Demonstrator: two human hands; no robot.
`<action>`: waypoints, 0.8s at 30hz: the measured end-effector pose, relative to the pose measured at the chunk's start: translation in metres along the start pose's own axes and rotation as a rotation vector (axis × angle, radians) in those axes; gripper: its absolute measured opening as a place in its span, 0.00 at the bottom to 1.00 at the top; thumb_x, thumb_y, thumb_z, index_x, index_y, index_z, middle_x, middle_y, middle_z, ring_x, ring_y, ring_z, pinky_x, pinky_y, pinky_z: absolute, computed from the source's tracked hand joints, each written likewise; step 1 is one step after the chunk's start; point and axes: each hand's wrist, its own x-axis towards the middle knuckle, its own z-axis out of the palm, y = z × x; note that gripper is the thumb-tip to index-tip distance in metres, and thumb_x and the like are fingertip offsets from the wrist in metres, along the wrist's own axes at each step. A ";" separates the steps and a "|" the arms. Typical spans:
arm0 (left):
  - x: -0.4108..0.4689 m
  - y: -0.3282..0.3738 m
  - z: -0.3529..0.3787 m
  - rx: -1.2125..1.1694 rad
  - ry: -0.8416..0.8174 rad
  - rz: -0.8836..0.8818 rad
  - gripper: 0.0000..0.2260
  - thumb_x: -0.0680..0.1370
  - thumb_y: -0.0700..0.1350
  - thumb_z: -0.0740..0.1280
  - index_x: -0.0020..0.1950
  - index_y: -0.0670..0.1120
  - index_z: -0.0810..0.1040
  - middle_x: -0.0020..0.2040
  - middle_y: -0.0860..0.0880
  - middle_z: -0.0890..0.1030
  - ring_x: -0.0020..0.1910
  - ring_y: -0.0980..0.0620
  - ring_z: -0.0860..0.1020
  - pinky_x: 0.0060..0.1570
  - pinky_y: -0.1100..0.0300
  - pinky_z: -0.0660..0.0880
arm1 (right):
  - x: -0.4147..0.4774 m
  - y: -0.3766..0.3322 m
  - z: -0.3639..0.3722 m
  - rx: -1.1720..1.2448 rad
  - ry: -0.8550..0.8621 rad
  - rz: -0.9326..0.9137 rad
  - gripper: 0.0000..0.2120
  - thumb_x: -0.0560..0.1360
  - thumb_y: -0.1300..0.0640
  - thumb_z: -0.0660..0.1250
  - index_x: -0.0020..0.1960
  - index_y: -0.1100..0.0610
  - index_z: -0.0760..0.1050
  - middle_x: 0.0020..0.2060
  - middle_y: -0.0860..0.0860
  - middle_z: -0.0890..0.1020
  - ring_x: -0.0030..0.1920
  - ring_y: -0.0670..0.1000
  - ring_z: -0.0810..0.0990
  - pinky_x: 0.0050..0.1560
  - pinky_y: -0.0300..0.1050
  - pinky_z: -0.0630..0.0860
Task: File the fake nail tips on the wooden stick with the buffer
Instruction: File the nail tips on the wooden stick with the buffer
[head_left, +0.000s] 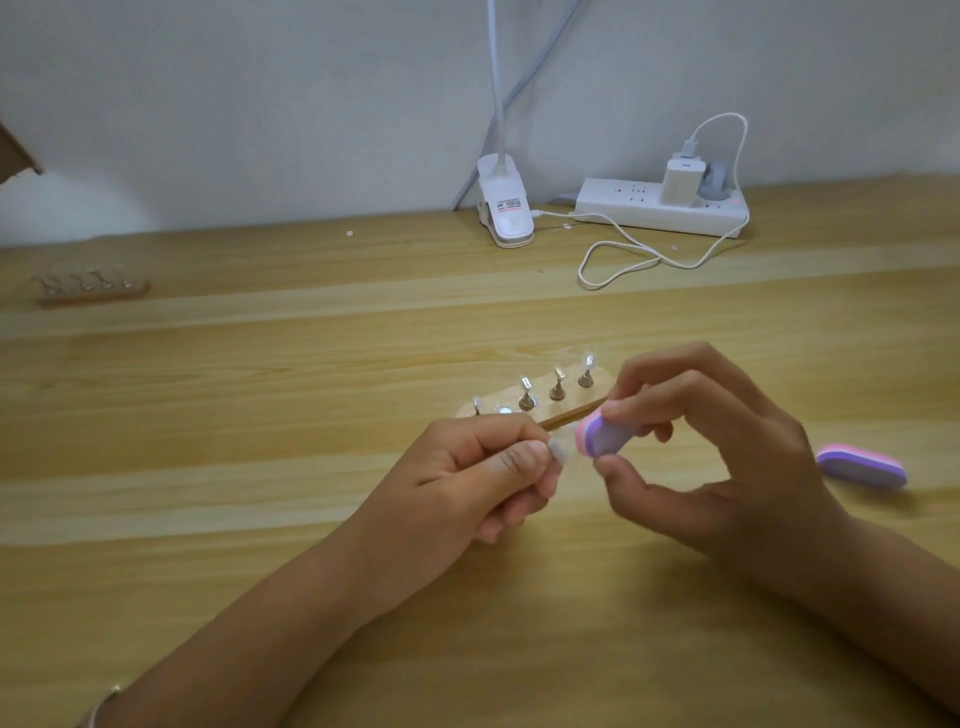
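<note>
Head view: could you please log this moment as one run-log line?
left hand: grips wooden stick | right hand: pinches buffer near left hand | second buffer: lying on table | contact: blurred

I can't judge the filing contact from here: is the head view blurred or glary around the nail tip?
Head view: the buffer in the right hand is motion-blurred, and the nail tip at the fingertips of the left hand is soft, so contact cannot be judged; only small glints on the metal holders; the far stand is fuzzy.

Nail tip blurred; wooden stick mostly hidden inside left hand.
</note>
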 end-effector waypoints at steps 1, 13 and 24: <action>0.000 0.000 0.001 -0.012 -0.003 -0.005 0.11 0.78 0.45 0.61 0.37 0.46 0.77 0.29 0.51 0.69 0.27 0.55 0.64 0.28 0.66 0.61 | 0.000 -0.003 0.002 0.012 0.000 -0.014 0.07 0.72 0.62 0.73 0.47 0.65 0.80 0.48 0.55 0.78 0.48 0.45 0.77 0.48 0.33 0.71; -0.001 -0.002 -0.001 -0.158 -0.136 -0.133 0.11 0.80 0.47 0.58 0.39 0.48 0.73 0.28 0.54 0.66 0.26 0.55 0.62 0.29 0.64 0.60 | -0.003 -0.012 0.007 0.058 -0.050 -0.093 0.07 0.73 0.61 0.72 0.49 0.62 0.79 0.48 0.56 0.78 0.50 0.45 0.77 0.52 0.32 0.71; 0.000 -0.002 -0.005 -0.210 -0.210 -0.231 0.10 0.79 0.47 0.59 0.38 0.48 0.71 0.29 0.50 0.60 0.26 0.54 0.58 0.27 0.64 0.56 | -0.002 -0.011 0.008 0.043 -0.064 -0.091 0.07 0.73 0.61 0.72 0.49 0.64 0.79 0.48 0.54 0.78 0.50 0.43 0.77 0.54 0.32 0.71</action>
